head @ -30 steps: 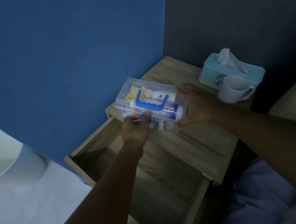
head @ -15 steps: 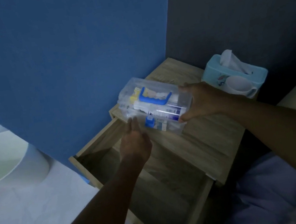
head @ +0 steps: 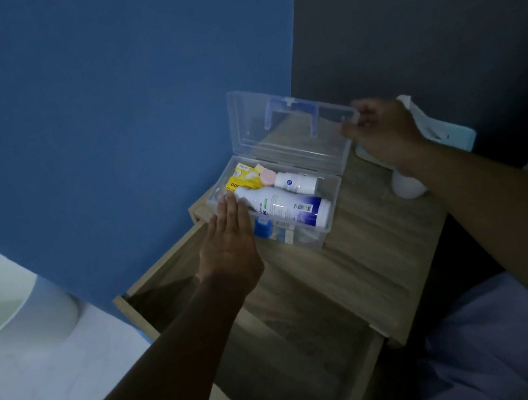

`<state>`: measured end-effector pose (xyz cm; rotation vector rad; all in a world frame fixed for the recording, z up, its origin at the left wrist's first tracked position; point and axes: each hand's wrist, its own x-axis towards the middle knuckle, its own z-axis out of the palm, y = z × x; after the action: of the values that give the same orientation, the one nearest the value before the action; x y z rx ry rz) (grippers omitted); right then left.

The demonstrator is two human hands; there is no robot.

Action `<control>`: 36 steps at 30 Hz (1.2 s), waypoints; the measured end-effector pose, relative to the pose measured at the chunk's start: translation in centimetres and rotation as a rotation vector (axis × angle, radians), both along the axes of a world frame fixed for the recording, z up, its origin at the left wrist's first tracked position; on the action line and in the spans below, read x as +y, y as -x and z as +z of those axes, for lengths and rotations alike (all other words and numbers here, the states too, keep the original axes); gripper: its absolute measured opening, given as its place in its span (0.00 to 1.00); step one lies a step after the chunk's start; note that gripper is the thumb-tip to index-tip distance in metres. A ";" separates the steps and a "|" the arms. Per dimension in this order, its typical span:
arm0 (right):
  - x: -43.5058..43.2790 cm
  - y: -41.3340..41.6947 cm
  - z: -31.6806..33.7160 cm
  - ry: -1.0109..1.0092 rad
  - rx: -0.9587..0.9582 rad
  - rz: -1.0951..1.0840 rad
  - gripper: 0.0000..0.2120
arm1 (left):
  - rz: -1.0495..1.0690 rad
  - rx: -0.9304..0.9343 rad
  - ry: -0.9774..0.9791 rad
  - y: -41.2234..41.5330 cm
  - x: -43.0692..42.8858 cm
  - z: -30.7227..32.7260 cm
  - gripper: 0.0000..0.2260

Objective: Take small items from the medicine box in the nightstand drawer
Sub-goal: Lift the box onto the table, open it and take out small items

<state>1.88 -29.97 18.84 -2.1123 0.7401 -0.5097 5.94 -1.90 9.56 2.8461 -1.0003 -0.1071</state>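
Observation:
The clear plastic medicine box (head: 331, 203) stands on the nightstand top (head: 351, 265) with its lid (head: 283, 132) raised. Inside lie a large white and blue bottle (head: 288, 208), a smaller white bottle (head: 296, 182), a yellow packet (head: 242, 182) and a pink round item (head: 267, 176). My right hand (head: 379, 131) pinches the lid's upper right corner. My left hand (head: 229, 242) lies flat, fingers extended, against the box's front left wall. The drawer (head: 278, 351) below is pulled out and looks bare.
A pale blue tissue box (head: 452, 137) and a white mug (head: 408, 187) stand behind my right arm. A blue wall sits left of the nightstand, a dark wall behind. A white rounded object (head: 8, 306) sits at the far left. Light fabric shows at bottom right.
The lid was shut with the blue handle on top; now it stands raised. My right hand rose from the box's right end to the lid corner. My left hand opened flat.

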 end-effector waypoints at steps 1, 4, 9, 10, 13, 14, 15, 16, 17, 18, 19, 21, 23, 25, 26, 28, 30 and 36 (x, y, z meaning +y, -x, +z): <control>0.3 -0.2 -0.9 -0.069 0.035 -0.013 0.21 | 0.012 0.002 -0.004 0.1 -0.2 -0.1 0.41; 1.9 -0.6 -3.7 -0.235 0.111 -0.041 0.21 | 0.003 -0.031 -0.055 0.2 -0.4 -0.2 0.43; 3.9 -0.5 -7.2 -0.345 0.186 -0.104 0.24 | -0.039 -0.080 -0.134 0.2 -0.1 0.1 0.42; 3.9 -0.4 -7.6 -0.369 0.192 -0.113 0.23 | -0.046 -0.084 -0.140 0.2 -0.2 0.3 0.41; 4.2 -0.7 -7.5 -0.251 0.188 -0.162 0.25 | -0.047 -0.085 -0.152 0.2 -0.3 0.5 0.40; 4.4 -1.0 -7.2 -0.129 0.145 -0.173 0.25 | -0.045 -0.083 -0.153 0.2 -0.4 0.6 0.40; 4.7 -1.3 -6.7 0.007 0.071 -0.160 0.24 | -0.044 -0.083 -0.152 0.2 -0.4 0.6 0.40; 5.2 -1.7 -6.1 0.137 -0.006 -0.110 0.21 | -0.046 -0.085 -0.151 0.2 -0.4 0.5 0.40; 5.8 -2.3 -5.4 0.251 -0.058 -0.018 0.19 | -0.049 -0.087 -0.151 0.2 -0.4 0.5 0.40; 6.3 -3.0 -4.9 0.338 -0.077 0.104 0.17 | -0.054 -0.088 -0.153 0.2 -0.4 0.4 0.40; 6.9 -3.7 -4.5 0.393 -0.058 0.233 0.16 | -0.059 -0.089 -0.152 0.1 -0.4 0.4 0.40; 7.9 -5.2 -4.2 0.437 0.068 0.418 0.14 | -0.062 -0.093 -0.134 0.1 -0.3 0.2 0.40; 8.2 -6.5 -4.5 0.466 0.199 0.477 0.16 | -0.065 -0.103 -0.121 0.1 -0.1 0.0 0.40; 8.2 -7.4 -4.8 0.497 0.275 0.494 0.18 | -0.072 -0.111 -0.112 0.1 0.0 -0.2 0.40; 8.2 -7.7 -4.9 0.499 0.294 0.499 0.19 | -0.072 -0.111 -0.106 0.0 0.0 -0.2 0.40; 8.1 -8.2 -5.2 0.488 0.306 0.506 0.20 | -0.073 -0.111 -0.099 0.0 0.0 -0.4 0.41; 7.9 -8.7 -5.4 0.494 0.300 0.513 0.19 | -0.075 -0.109 -0.096 -0.1 0.0 -0.5 0.41; 8.4 -8.0 -4.3 0.375 0.183 0.464 0.20 | -0.065 -0.092 -0.057 0.0 0.1 -0.6 0.42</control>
<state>9.84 -21.59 14.59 -2.6051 0.2387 -0.2107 5.97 -1.83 8.91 2.8943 -1.1261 -0.0111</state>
